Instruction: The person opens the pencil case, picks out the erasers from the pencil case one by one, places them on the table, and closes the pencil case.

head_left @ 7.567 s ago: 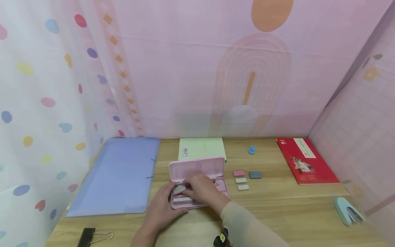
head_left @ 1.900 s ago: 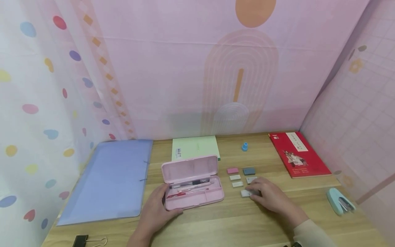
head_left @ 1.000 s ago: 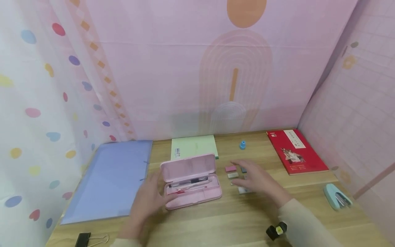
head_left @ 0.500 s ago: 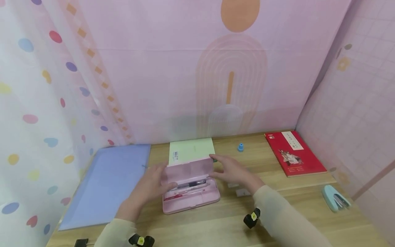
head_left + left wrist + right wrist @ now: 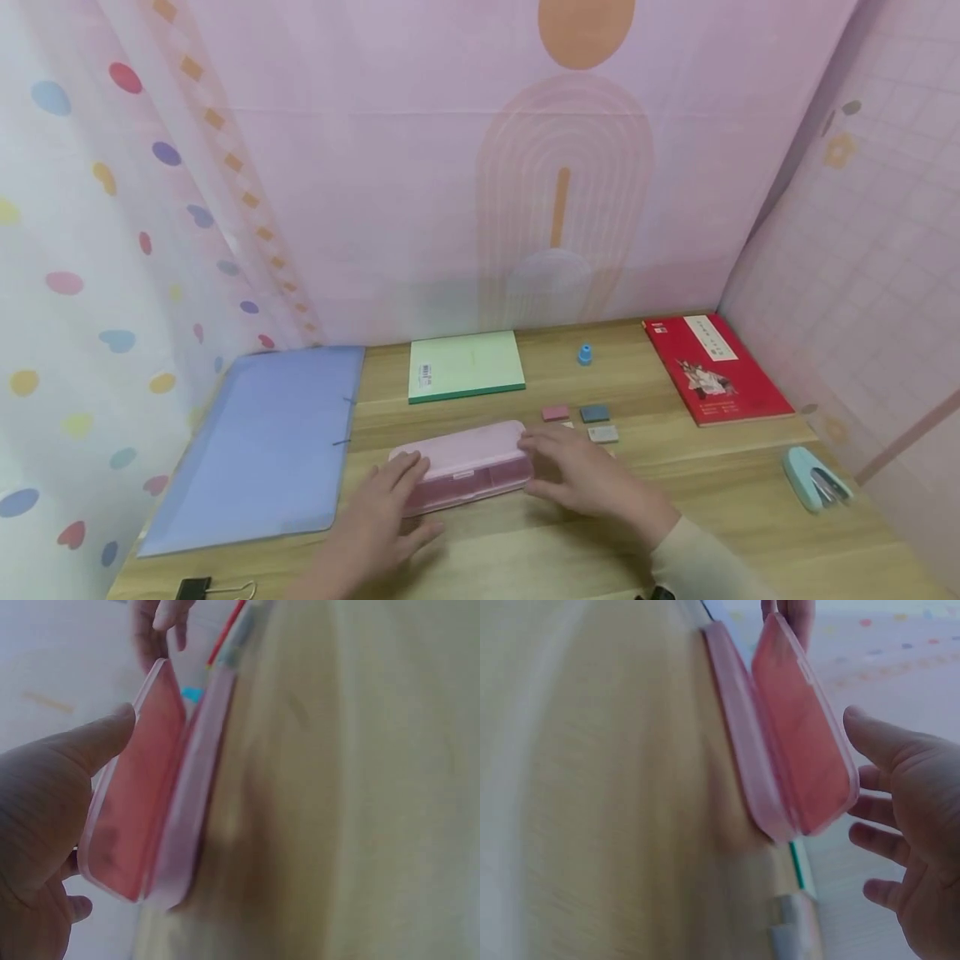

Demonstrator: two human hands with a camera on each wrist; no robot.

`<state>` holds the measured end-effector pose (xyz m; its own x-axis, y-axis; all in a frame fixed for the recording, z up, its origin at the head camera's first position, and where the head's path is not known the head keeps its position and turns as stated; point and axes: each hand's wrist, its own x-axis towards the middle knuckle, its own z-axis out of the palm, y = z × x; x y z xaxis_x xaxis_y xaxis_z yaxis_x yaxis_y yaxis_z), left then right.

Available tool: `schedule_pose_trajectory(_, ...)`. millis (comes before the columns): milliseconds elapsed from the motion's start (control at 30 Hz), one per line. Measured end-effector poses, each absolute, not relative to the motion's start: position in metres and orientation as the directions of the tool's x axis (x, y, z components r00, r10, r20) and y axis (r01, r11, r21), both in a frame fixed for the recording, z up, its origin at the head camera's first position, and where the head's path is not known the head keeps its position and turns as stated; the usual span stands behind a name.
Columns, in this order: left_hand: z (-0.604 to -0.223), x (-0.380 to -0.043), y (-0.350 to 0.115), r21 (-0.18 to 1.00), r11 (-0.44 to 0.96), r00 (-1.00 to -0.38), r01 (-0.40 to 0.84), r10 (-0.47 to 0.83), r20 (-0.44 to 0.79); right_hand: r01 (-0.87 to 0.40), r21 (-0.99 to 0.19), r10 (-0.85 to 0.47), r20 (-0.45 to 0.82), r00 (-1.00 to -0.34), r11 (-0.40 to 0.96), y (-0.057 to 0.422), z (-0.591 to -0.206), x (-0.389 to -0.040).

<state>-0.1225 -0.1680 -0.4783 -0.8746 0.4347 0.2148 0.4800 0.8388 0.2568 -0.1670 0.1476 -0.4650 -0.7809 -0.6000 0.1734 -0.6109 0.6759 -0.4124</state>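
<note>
A pink pencil case [image 5: 463, 447] sits at the middle of the table, its lid tipped forward over the base and partly lowered. My left hand [image 5: 367, 521] is at the case's left end, fingertips on the lid and thumb apart from the front. At the other end, the fingers of my right hand [image 5: 592, 475] touch the lid. Both wrist views show a gap between the lid [image 5: 135, 802] and the base [image 5: 750, 750]. The pens inside are hidden. Behind my right hand lie a pink eraser [image 5: 555, 413], a blue-grey eraser [image 5: 595, 413] and a whitish eraser [image 5: 603, 434]; others are mostly covered.
A blue folder [image 5: 258, 450] lies left, with a black binder clip [image 5: 195, 588] at the front. Behind the case is a green notebook [image 5: 467, 365]. A small blue cone-shaped item [image 5: 585, 354], a red book [image 5: 716, 367] and a mint stapler [image 5: 813, 481] are toward the right.
Earlier my right hand reached into the case, then set whitish erasers on the table beside the others. Both hands then moved to the upright lid, which has swung forward and down over the pens.
</note>
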Motion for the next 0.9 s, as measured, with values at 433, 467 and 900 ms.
schedule_pose_trajectory(433,-0.504,-0.139,-0.14,0.162,0.883,-0.895,0.441,0.42,0.15,-0.57,-0.262,-0.568,0.09,-0.818,0.779,0.092,-0.504,-0.175)
schedule_pose_trajectory(467,-0.505,-0.14,-0.139,0.159,0.884,-0.895,0.44,0.419,0.151,-0.572,-0.242,-0.569,0.091,-0.817,0.783,0.09,-0.505,-0.175)
schedule_pose_trajectory(900,-0.514,-0.145,-0.133,0.107,0.876,-0.877,0.47,0.449,0.168,-0.571,-0.171,-0.567,0.073,-0.82,0.803,0.09,-0.505,-0.171)
